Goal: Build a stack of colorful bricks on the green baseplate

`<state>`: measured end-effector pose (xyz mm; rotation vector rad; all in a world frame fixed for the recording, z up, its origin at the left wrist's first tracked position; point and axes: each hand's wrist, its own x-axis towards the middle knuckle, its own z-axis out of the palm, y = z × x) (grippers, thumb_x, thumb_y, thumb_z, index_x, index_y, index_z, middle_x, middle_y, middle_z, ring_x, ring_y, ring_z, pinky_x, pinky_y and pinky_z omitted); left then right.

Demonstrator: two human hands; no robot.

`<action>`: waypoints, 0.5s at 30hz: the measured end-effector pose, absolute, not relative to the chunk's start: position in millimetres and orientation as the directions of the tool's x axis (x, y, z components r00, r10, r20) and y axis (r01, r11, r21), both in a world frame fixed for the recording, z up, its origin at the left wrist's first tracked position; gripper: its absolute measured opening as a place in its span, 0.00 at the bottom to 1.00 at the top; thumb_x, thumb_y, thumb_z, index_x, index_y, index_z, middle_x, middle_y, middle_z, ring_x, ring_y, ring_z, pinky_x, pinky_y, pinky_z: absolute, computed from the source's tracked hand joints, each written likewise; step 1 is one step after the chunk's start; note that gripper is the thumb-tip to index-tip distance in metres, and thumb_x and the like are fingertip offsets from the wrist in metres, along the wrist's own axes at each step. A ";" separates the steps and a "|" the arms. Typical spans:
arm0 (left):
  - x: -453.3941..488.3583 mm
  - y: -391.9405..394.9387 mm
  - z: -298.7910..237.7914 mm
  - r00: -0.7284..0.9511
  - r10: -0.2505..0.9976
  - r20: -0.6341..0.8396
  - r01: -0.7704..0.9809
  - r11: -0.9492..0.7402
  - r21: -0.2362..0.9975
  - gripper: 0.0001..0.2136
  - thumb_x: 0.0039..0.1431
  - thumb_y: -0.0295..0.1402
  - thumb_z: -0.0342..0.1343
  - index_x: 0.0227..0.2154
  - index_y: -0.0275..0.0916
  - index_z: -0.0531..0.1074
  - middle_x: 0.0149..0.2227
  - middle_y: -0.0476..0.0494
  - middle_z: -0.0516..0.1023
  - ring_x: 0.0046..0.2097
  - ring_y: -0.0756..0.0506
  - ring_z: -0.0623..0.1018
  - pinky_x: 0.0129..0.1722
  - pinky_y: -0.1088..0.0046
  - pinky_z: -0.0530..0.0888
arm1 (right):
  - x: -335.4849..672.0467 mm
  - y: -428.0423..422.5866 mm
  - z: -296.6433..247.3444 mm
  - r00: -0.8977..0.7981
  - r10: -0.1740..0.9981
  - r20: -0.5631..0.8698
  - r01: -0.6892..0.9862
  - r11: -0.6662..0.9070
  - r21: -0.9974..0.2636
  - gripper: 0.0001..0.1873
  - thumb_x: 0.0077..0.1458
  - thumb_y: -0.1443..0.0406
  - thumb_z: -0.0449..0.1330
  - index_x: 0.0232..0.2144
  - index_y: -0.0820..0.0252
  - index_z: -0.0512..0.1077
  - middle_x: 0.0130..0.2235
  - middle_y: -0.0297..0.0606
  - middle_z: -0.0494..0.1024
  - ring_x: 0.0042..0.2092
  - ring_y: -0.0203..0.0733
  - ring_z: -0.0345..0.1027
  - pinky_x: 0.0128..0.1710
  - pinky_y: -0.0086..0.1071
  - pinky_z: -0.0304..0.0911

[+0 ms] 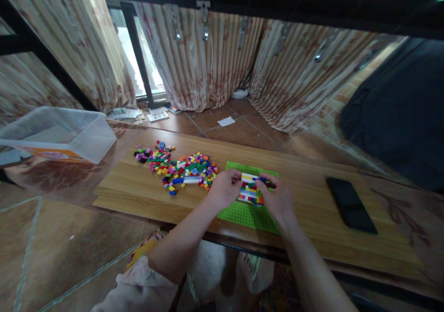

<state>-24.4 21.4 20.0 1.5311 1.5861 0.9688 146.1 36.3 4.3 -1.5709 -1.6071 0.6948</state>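
A green baseplate (243,215) lies on a low wooden table (138,187). On it stands a small multicoloured brick build (250,190). My left hand (224,189) rests at the build's left side, fingers curled against it. My right hand (275,198) is at its right side, fingers pinched on the top row near a blue brick. Left of the plate lies a loose heap of small coloured bricks (180,166).
A black phone (350,204) lies flat at the table's right. A clear plastic bin (58,134) stands at the far left. Curtains and a tiled floor with papers (157,115) lie behind the table. A dark cloth mass (398,113) is at right.
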 end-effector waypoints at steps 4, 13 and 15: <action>-24.3 19.4 22.4 -0.034 0.999 -0.001 0.457 0.017 0.889 0.11 0.53 0.23 0.55 0.38 0.36 0.78 0.37 0.43 0.82 0.38 0.46 0.79 0.41 0.70 0.74 | 145.6 36.3 3.6 0.055 0.987 0.149 0.578 0.090 -0.811 0.22 0.51 0.53 0.59 0.44 0.60 0.77 0.40 0.45 0.80 0.40 0.49 0.73 0.43 0.45 0.67; -42.5 21.6 29.6 -0.078 0.997 0.025 0.552 0.022 0.834 0.12 0.55 0.23 0.53 0.41 0.33 0.77 0.39 0.39 0.82 0.39 0.44 0.80 0.43 0.68 0.74 | 147.2 34.1 7.9 0.121 0.982 0.147 0.477 0.073 -0.876 0.23 0.53 0.51 0.58 0.41 0.61 0.78 0.40 0.46 0.81 0.39 0.48 0.74 0.41 0.42 0.68; -56.9 24.5 31.2 -0.109 0.993 0.053 0.572 0.019 0.820 0.12 0.56 0.23 0.52 0.40 0.34 0.78 0.39 0.39 0.82 0.40 0.44 0.80 0.43 0.69 0.74 | 149.7 33.9 11.5 0.160 0.974 0.160 0.474 0.066 -0.878 0.23 0.54 0.50 0.58 0.40 0.62 0.79 0.39 0.46 0.81 0.40 0.49 0.74 0.40 0.41 0.67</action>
